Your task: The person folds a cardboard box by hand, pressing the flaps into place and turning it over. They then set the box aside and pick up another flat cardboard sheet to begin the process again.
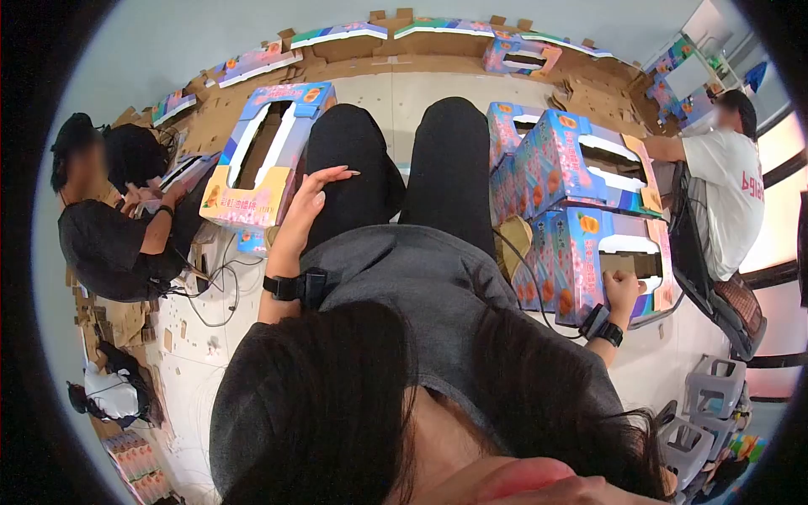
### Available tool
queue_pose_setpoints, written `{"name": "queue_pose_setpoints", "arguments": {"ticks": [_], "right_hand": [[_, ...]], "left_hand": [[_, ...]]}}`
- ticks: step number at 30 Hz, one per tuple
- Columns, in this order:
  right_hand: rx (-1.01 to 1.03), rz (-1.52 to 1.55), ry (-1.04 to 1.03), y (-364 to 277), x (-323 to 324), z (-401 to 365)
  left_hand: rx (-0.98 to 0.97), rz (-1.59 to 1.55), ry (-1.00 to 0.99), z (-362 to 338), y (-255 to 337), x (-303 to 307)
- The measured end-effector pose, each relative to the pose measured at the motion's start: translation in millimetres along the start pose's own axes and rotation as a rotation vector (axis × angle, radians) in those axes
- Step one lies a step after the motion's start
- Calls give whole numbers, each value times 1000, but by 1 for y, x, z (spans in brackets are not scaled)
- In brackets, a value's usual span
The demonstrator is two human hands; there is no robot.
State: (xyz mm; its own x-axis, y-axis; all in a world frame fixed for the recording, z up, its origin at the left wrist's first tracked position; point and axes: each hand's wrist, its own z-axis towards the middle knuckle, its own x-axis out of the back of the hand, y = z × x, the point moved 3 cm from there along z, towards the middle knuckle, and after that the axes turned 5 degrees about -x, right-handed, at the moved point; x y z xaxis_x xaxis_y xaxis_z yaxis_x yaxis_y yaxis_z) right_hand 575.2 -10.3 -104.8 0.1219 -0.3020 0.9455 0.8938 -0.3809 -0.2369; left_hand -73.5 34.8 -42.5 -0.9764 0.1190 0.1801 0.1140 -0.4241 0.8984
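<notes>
My left hand (310, 206) is raised beside my left thigh, its fingers stretched out and holding nothing. Just left of it stands a printed cardboard box (240, 202) with peach pictures, a yellow end panel and a long cutout in its top. On my right side, my right hand (623, 296) is closed at the near edge of the cutout in another printed cardboard box (576, 252); its fingertips are partly hidden. Behind that one, a similar box (551, 156) is part of the same group. Both my wrists wear black straps.
A person in black (118, 244) sits at the left, hands on a carton piece. At the right, another person (724, 185) in a white shirt sits on a chair. Cables (220, 286) lie on the floor. Grey stools (715, 387) stand at lower right, flattened cartons (341, 34) along the wall.
</notes>
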Motion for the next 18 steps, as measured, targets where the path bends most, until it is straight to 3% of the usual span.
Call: {"name": "queue_pose_setpoints", "arguments": {"ticks": [8, 18], "right_hand": [[-26, -12, -69, -14, -14, 14], [38, -48, 29, -9, -19, 15]], "left_hand": [[9, -29, -9, 1, 2, -1], [8, -59, -4, -3, 6, -2]]}}
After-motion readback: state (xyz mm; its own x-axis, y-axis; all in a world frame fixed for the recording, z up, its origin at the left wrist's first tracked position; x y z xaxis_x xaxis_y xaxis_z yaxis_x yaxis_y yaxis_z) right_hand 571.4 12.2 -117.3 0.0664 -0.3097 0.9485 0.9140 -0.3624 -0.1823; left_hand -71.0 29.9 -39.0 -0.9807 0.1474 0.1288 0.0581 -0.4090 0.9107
